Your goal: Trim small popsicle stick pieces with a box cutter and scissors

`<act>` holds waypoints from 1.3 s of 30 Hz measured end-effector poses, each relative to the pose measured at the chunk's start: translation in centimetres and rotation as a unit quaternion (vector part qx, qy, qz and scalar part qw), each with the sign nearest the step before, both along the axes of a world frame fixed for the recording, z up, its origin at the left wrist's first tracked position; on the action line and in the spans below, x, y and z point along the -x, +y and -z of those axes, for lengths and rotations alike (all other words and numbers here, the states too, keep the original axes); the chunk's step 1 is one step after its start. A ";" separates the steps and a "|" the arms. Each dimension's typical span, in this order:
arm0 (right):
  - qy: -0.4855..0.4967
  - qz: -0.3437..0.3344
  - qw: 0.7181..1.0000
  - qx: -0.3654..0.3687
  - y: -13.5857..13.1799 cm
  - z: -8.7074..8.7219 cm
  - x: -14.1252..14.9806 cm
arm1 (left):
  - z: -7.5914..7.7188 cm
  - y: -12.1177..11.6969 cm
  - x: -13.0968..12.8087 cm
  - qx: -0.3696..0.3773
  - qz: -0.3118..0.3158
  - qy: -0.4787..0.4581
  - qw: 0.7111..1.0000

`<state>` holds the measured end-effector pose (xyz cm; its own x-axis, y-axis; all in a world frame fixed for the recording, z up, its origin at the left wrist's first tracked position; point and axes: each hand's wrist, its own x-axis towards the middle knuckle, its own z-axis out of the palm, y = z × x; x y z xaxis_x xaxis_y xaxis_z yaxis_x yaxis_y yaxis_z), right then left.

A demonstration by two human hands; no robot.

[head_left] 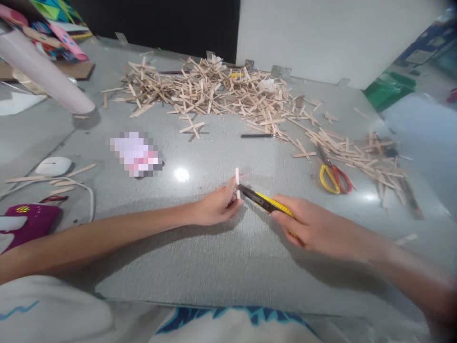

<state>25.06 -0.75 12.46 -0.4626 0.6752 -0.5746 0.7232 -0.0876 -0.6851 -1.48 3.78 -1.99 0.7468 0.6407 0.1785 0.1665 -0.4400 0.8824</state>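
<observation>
Straight to the middle, over the bare front of the gray desk: in from the left, the left hand, drawn to a tight pinch, clamped at the fingertips on a small pale stick. Up and down in the view, just past the fingers, with its top end poking clear of the grip. And across to the right hand, curled firmly around a yellow-and-black utility knife, with thumb and fingers together on the handle. Angled up and leftward, dark front end right at the stick (touching or just beside, too fine to call from here). So, stick between the two hands, at the left one's fingertips and a knife's reach from the right one. Well beyond, along the back of the desk, a great loose pile of wooden sticks, with plenty of crossed pairs. In front of it, a lone cross of sticks and, close to the pile's edge, a slim black bar. Out right, scissors, with one yellow handle and one red, near more scattered sticks. Far left, a white mouse.
</observation>
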 end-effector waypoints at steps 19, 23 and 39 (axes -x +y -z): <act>0.013 -0.006 1.000 -0.017 0.6 3.7 -0.3 | -2.0 -0.3 -0.4 0.254 0.000 -0.120 0.960; 0.022 -0.024 0.999 -0.002 1.1 4.0 -0.9 | -2.4 -0.2 -0.4 0.320 0.038 -0.127 0.938; -0.017 -0.102 0.994 -0.020 2.5 2.0 -1.2 | -2.7 -0.6 -0.7 0.351 0.062 -0.147 0.923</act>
